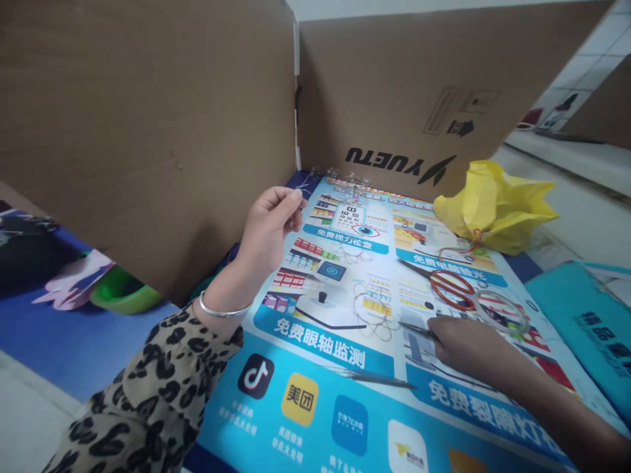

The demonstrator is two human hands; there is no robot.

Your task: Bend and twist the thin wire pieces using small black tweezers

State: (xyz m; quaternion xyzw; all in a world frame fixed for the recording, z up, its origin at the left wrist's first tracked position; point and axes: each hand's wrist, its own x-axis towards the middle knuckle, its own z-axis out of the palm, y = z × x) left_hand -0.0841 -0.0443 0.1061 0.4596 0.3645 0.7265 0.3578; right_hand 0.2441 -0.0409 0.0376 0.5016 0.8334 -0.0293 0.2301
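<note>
My left hand (273, 220), below a leopard-print sleeve and a silver bangle, is raised over the left edge of the printed sheet (335, 394). Its thumb and fingers are pinched together; a thin wire seems to rise from the fingertips, too fine to make out well. Low over the sheet at the right, my right hand (453, 338) is closed around dark pointed tweezers (417, 327), tips facing left. Just left of those tips lies a loose bundle of thin looped wire (374, 309). Red-handled scissors (451, 289) lie beyond my right hand, beside a clear ring-shaped roll (503, 312).
Cardboard panels (419, 85) stand behind and at the left. Crumpled yellow paper (493, 207) sits at the back right, a teal pouch (586, 328) at the right. Thin metal pieces (369, 378) lie in front. A green bowl (125, 292) is beyond the left panel.
</note>
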